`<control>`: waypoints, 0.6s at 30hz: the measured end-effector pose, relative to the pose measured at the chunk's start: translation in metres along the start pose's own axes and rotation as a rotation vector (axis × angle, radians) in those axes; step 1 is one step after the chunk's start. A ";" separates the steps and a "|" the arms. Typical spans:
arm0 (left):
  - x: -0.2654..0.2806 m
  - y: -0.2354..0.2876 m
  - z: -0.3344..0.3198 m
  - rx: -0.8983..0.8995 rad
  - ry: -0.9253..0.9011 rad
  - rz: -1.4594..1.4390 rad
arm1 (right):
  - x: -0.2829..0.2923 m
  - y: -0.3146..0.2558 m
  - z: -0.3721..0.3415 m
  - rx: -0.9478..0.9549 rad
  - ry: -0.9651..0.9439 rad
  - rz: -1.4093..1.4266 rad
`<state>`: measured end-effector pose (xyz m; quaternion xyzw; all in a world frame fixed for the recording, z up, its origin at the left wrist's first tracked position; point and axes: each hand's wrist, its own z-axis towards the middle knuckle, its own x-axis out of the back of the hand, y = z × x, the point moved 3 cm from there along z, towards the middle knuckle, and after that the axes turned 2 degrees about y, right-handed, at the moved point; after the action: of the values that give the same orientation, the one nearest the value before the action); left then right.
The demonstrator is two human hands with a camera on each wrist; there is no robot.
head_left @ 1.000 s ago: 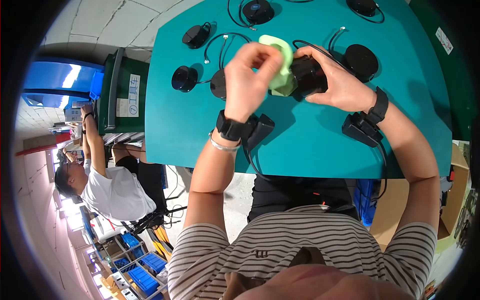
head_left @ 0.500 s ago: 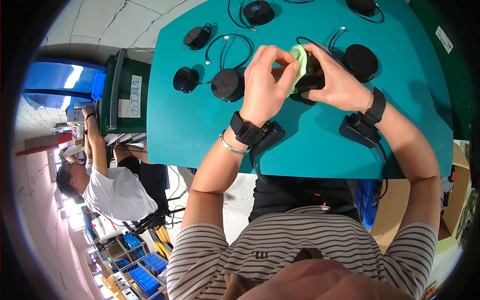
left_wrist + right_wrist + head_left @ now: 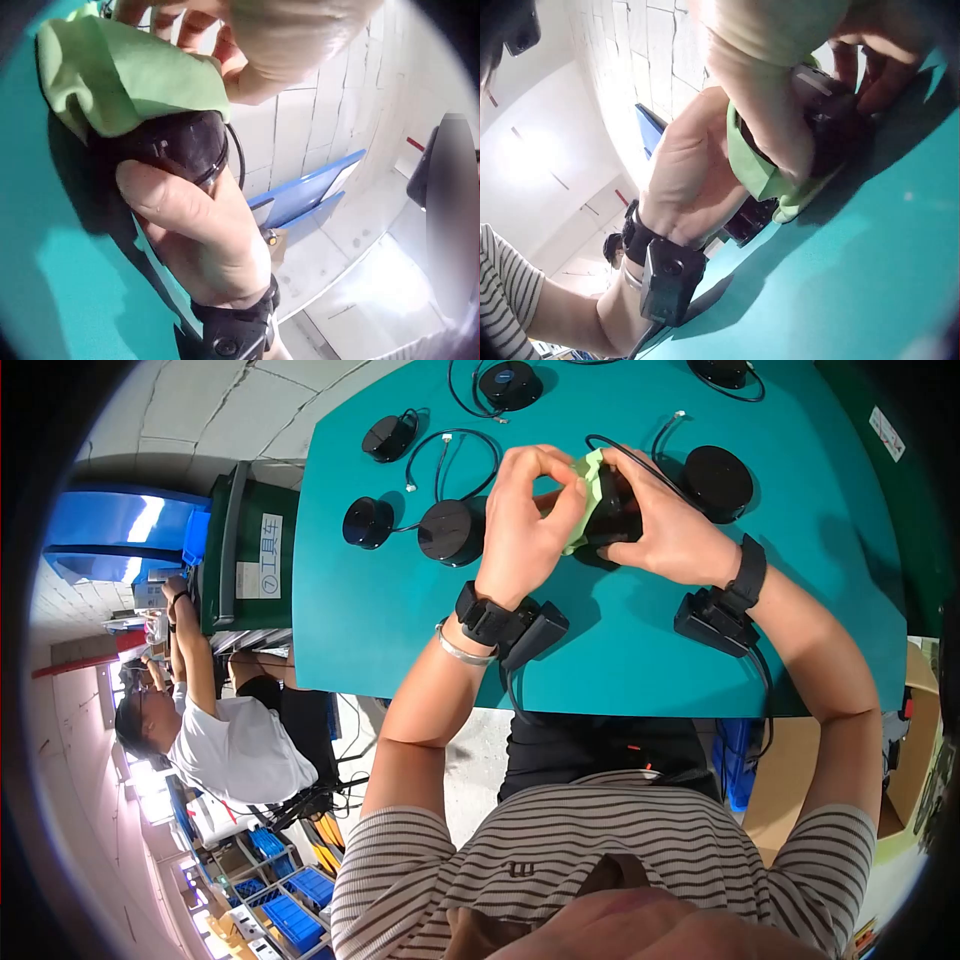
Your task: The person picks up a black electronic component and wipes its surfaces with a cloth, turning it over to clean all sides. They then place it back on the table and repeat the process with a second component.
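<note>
My right hand (image 3: 675, 525) grips a black cylindrical unit (image 3: 620, 515) with a cable, held above the green table. In the left wrist view its thumb lies along the side of the black unit (image 3: 180, 146). My left hand (image 3: 528, 525) pinches a light green cloth (image 3: 590, 495) against the unit's left-facing end. Draped over that end, the cloth (image 3: 135, 82) shows folds in the left wrist view. The right wrist view catches the cloth (image 3: 754, 169) between both hands, beside the dark unit (image 3: 836, 124). Part of the unit is hidden by fingers and cloth.
More black round units lie on the green table (image 3: 420, 630): one left of my hands (image 3: 450, 532), one right (image 3: 718, 484), several farther back. Loose cables (image 3: 495, 460) curl among them. Another person (image 3: 235, 750) sits at the left, beside a dark green cart (image 3: 240, 540).
My left hand has moved right, bringing the cloth from beside the black unit onto its end. The unit has turned slightly in my right hand. Over the last half second little has shifted.
</note>
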<state>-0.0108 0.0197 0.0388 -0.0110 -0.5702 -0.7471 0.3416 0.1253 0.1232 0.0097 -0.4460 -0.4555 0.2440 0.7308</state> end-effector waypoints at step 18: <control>-0.004 0.010 -0.008 -0.082 -0.027 0.059 | -0.004 0.004 0.001 0.046 0.041 -0.085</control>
<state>0.0001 0.0132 0.0426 -0.0520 -0.5430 -0.7592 0.3550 0.1233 0.1226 0.0047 -0.4143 -0.4532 0.2139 0.7597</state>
